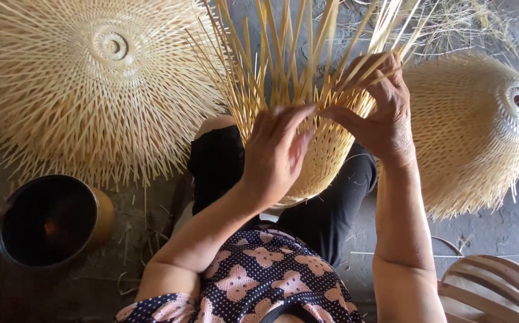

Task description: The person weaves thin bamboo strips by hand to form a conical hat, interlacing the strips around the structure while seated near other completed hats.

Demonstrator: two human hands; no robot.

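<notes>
Two hands weaving bamboo strips on a half-made basket held in the lap.

Nearest me, at the bottom of the frame, I see the flowered sleeve (259,281) and dark trousers (325,215); the basket (322,161) rests between the knees, just above centre. My left hand (274,155) has its fingers pressed together, pinching one thin strip (307,110) against the woven wall. My right hand (379,113) has its fingers curled over several upright strips, bending them sideways. I judge a strip could snap or spring loose if bent too sharply, and a sharp end could nick a finger. A dark pot (47,218) sits lower left, a slatted stool (492,287) lower right. Farther off on the floor (510,227) lie a finished shade (469,131) at right and a wide spiky one (86,84) upper left.
</notes>
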